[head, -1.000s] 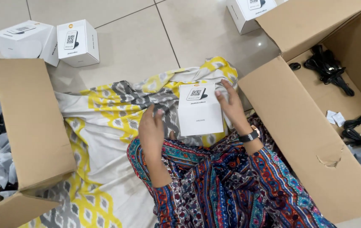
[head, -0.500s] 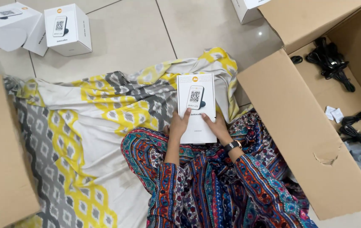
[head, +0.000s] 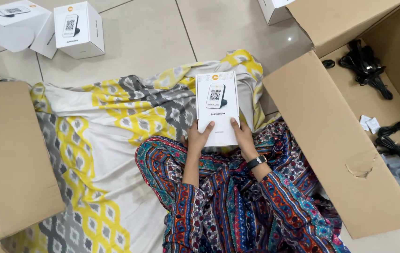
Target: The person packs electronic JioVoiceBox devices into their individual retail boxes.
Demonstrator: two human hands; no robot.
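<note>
Both hands, left hand (head: 199,138) and right hand (head: 242,136), grip the white box (head: 217,105) at mid-frame, above the patterned cloth (head: 101,126).

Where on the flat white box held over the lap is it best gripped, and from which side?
Judging by its pose, grip the white box by its two long side edges near the bottom, coming from below. It is flat and tall; the left hand and right hand already clasp those lower corners, thumbs on the face.
</note>
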